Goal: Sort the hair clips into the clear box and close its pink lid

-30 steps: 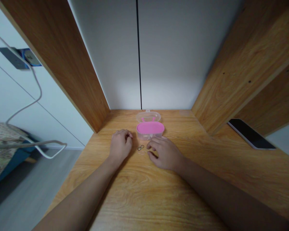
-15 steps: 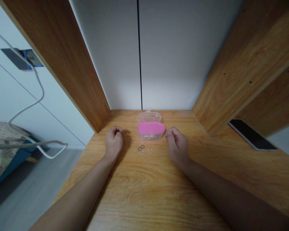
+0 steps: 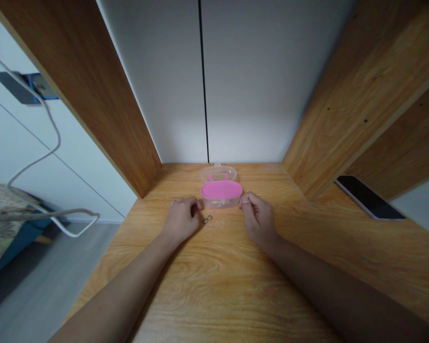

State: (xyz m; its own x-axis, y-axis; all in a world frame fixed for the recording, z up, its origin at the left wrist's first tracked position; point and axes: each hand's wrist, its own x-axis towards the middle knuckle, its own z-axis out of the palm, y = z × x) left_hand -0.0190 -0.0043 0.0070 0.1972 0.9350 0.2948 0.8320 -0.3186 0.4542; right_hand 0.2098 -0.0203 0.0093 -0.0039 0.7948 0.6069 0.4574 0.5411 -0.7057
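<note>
A small clear plastic box with a pink oval inner lid (image 3: 221,189) stands on the wooden tabletop, its transparent outer lid (image 3: 219,173) tipped back behind it. My left hand (image 3: 182,218) rests at the box's front left, fingers curled down and thumb close to them; the fingertips are partly hidden. Just right of that hand lie thin black rings (image 3: 207,219), like small elastic bands, beside several pale ones (image 3: 219,224). My right hand (image 3: 259,216) is closed in a pinch at the box's right end. Whatever either hand may hold is hidden.
A dark-screened phone (image 3: 369,197) lies at the right on the tabletop (image 3: 214,290). Wooden side panels (image 3: 121,143) and a pale back wall (image 3: 246,85) enclose the space. At far left, a white cable (image 3: 59,138) hangs beyond the table.
My left hand has moved right toward the box and rings, turning more palm-down. My right hand keeps its pinch beside the box. The whole view has shifted slightly.
</note>
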